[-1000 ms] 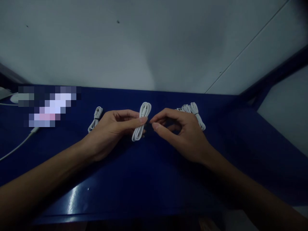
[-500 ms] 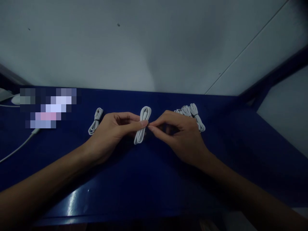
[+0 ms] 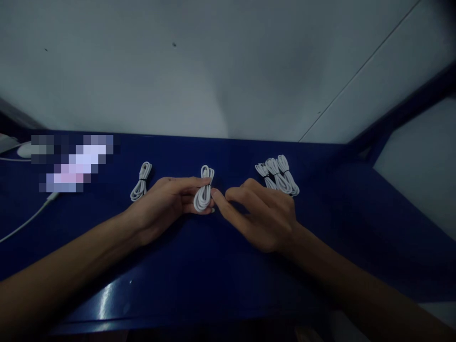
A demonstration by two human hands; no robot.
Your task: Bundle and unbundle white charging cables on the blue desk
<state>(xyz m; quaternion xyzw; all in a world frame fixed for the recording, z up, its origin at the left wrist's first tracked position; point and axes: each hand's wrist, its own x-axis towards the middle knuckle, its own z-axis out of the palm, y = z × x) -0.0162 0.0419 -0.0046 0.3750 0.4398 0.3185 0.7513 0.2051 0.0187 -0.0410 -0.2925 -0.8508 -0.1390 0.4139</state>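
A white cable, folded into a narrow bundle, is in my left hand. The thumb lies across its front, and other fingers of that hand show behind and below it. A thin dark tie crosses the bundle near the thumb tip. My right hand is closed at the bundle's right side, its thumb tip at the cable's edge and its other fingers curled. What those fingers pinch, if anything, is too small to make out.
One bundled white cable with a dark tie lies left on the blue table. Several similar bundles lie side by side beyond my right hand. At far left are a blurred-out object and a white cord. A pale wall stands behind.
The held cable bundle has turned and shifted slightly left and toward me. My right thumb has moved left against it, and the right index finger has curled back from its earlier pinch.
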